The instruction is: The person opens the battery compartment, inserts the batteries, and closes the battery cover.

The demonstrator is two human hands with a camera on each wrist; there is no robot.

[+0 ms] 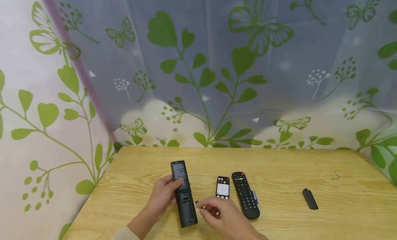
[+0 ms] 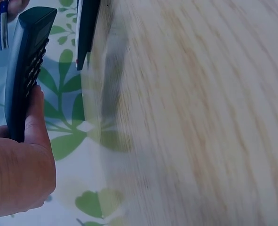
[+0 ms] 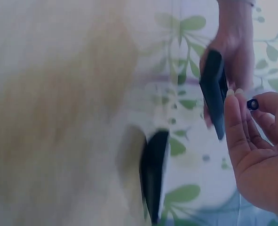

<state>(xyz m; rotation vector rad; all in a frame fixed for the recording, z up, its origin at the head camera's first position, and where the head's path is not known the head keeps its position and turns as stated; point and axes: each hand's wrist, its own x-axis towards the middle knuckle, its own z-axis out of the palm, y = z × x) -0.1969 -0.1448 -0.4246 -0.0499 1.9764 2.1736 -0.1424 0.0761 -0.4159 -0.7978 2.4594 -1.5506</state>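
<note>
My left hand holds a black remote control by its sides, its back turned up, with the thumb on the label. The uncovered battery compartment shows in the lower half of that back. Just right of it, my right hand pinches a small blue-and-silver battery between thumb and fingertips. In the right wrist view the end of the battery points at the camera, close to the remote. A black battery cover lies apart on the table at the right.
Behind my right hand lie a small remote with a white button pad, partly hidden by the hand, and a longer black remote. A blue-and-white cylinder rests against the longer one. The wooden table ends at a patterned curtain.
</note>
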